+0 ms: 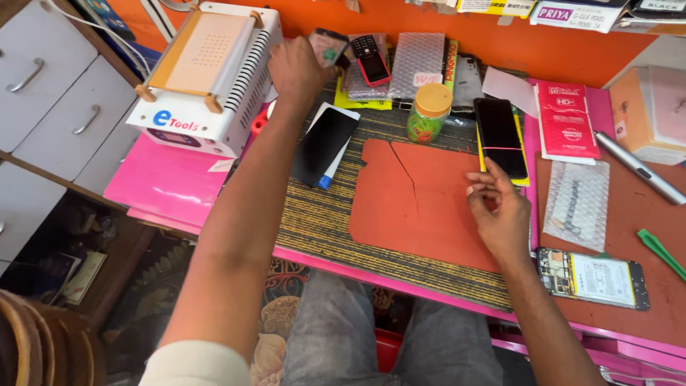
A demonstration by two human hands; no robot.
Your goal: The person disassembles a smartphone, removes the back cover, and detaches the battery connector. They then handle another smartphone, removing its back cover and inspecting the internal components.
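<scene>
Nearest: grey-trousered knees (pixel 400 336) under the pink front edge of the desk (pixel 179 186).

Right hand (pixel 504 214) flat on the right edge of the orange rubber mat (pixel 421 196), fingers spread and loose, grip apart, nothing held. Crack running down the mat from its top edge, left of this hand. Opened phone body (pixel 593 279), insides showing, just right of and below the wrist. Bubble-wrap pouch (pixel 577 204) right of the hand, green plastic pry tool (pixel 661 250) further right. Black phone (pixel 500 136) with a pink band across it, lying on a yellow card, just beyond the fingertips, almost touching.

Striped yellow-black cloth (pixel 321 214) beneath the mat. Dark screen panel (pixel 323 145) lying on it, close beside the left forearm. Small jar with orange lid (pixel 429 113) between the two hands, beyond the mat.

Left hand (pixel 300 68) stretched far forward, grip closed on a small dark phone part (pixel 329 46) raised at the fingertips; exact hold partly hidden by the knuckles. White heating machine (pixel 207 75) with tan top plate just left of this hand. Red-and-black keypad phone (pixel 370 61) on bubble wrap just right of it.

Far right: red packet (pixel 568 118), silver pen-shaped tool (pixel 639 168). Orange wall (pixel 429 18) behind. White drawers (pixel 50 93) far left.
</scene>
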